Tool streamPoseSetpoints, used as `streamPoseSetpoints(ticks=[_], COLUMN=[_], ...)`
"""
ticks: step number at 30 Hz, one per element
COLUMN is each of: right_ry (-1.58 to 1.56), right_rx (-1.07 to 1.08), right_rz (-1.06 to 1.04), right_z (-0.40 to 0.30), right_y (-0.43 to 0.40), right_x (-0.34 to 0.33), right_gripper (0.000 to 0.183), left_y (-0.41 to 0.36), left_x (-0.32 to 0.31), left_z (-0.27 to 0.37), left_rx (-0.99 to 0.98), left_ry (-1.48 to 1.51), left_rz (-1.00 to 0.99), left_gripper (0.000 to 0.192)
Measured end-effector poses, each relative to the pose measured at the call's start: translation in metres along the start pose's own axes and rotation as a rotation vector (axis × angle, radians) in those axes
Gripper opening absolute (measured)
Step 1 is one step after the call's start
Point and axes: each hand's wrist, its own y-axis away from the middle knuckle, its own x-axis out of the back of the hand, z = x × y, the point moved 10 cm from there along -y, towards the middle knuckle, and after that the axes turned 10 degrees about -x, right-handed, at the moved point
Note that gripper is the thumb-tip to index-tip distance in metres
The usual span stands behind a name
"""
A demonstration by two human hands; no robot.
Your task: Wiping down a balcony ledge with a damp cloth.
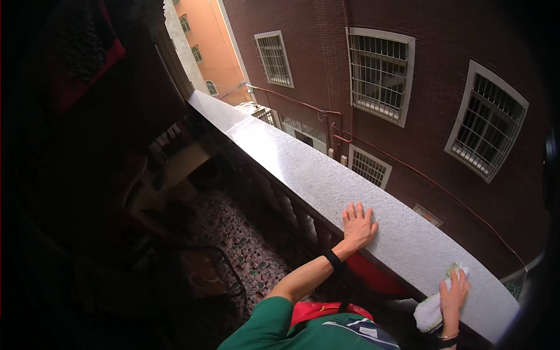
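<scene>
A pale stone balcony ledge (315,175) runs diagonally before me, from the upper left to the lower right. My left hand (358,226) lies palm down on it with the fingers apart, holding nothing. Farther right, my right hand (455,291) presses on a white cleaning cloth (428,313) with a greenish edge. Part of the cloth bunches up past my fingertips on the stone, and the rest hangs toward the ledge's inner edge. My right palm hides the cloth's middle.
Beyond the ledge is a drop, faced by a dark brick building with barred windows (378,76) and red pipes (297,98). Balusters (302,218) stand under the ledge. On my side, a dark metal-framed piece of furniture (232,267) stands on a patterned floor (245,236) in deep shade.
</scene>
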Motion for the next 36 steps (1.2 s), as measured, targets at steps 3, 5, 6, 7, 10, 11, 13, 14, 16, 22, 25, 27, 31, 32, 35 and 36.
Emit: streamPoseSetpoints(ticks=[3,5,6,7,10,11,13,14,16,22,25,27,31,32,35,36], right_ry=[-0.041,-0.049,-0.051,-0.05,-0.086,-0.071,-0.054,-0.033,0.008,0.046,0.095,0.095,0.075,0.074,0.009,0.008], right_rx=[0.043,0.063,0.086,0.077,0.029,-0.006,-0.043,-0.084,-0.147,-0.283,-0.292,-0.299,-0.157,-0.115,0.032,0.047], right_rz=[-0.054,-0.057,-0.059,-0.056,-0.061,-0.051,-0.037,-0.003,0.084,0.045,0.047,0.052,0.09,0.081,0.054,0.018], right_z=[-0.053,-0.059,-0.06,-0.059,-0.046,-0.031,0.0,0.023,0.081,0.126,0.12,0.125,0.095,0.074,0.006,-0.019], right_y=[0.0,0.0,0.0,-0.001,0.0,-0.001,-0.001,-0.002,-0.001,-0.002,-0.002,-0.002,-0.002,-0.003,0.0,0.0], right_x=[0.002,-0.004,-0.005,-0.005,-0.003,-0.006,-0.008,-0.007,-0.007,-0.003,-0.004,-0.007,-0.004,-0.003,0.002,0.007], right_gripper=[0.052,0.053,0.053,0.053,0.053,0.053,0.054,0.054,0.055,0.053,0.052,0.052,0.053,0.054,0.053,0.052], left_y=[-0.006,-0.005,-0.006,-0.007,-0.005,-0.005,-0.005,-0.005,-0.005,-0.004,-0.002,-0.003,-0.004,-0.005,-0.007,-0.007], left_x=[0.004,-0.005,-0.002,0.0,0.007,0.007,0.007,0.007,0.007,0.007,0.003,0.003,0.008,0.006,0.008,0.009], left_z=[0.012,0.013,0.017,0.02,0.023,0.024,0.024,0.023,0.025,0.023,0.021,0.021,0.026,0.026,0.025,0.024], left_rx=[-0.055,-0.123,-0.152,-0.18,-0.251,-0.26,-0.26,-0.262,-0.266,-0.258,-0.247,-0.246,-0.256,-0.26,-0.253,-0.251], left_ry=[0.131,0.144,0.136,0.129,0.123,0.128,0.134,0.137,0.124,0.117,0.115,0.12,0.123,0.115,0.116,0.123], left_rz=[-0.159,-0.131,-0.09,-0.049,0.025,0.022,0.004,0.006,0.022,0.059,0.046,0.042,0.042,0.052,0.049,0.047], left_gripper=[0.048,0.048,0.047,0.046,0.045,0.045,0.043,0.043,0.044,0.043,0.042,0.042,0.043,0.043,0.042,0.042])
